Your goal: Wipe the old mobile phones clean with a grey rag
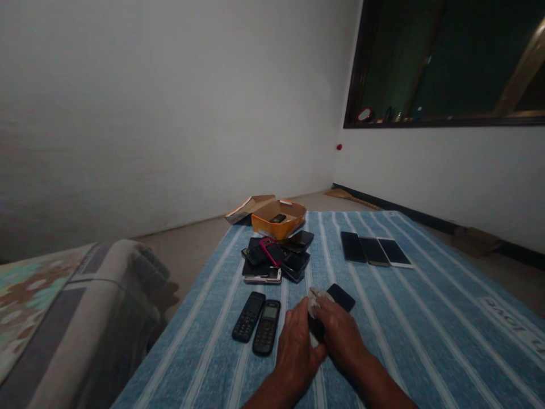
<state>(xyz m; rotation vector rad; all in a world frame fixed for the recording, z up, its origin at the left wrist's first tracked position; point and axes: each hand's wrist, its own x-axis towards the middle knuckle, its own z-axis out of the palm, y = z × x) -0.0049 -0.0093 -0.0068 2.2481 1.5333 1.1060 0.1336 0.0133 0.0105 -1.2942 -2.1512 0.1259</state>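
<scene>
My left hand (296, 353) grips the lower end of a black smartphone (339, 297), whose upper end sticks out to the right. My right hand (338, 330) presses a crumpled white cloth (315, 302) against the phone. Just left of my hands lie several phones: two black keypad phones (256, 318) side by side. Farther up is a loose pile of phones (266, 255), one with a pink edge. To the right, three smartphones (373, 251) lie face up in a row.
All this rests on a blue-and-white striped sheet (409, 318). At its far end stands an orange box (279, 226) holding a small dark phone, with its lid (249, 209) behind. A padded grey-edged seat or mattress (93, 307) lies left; white walls and a dark window (443, 62) stand beyond.
</scene>
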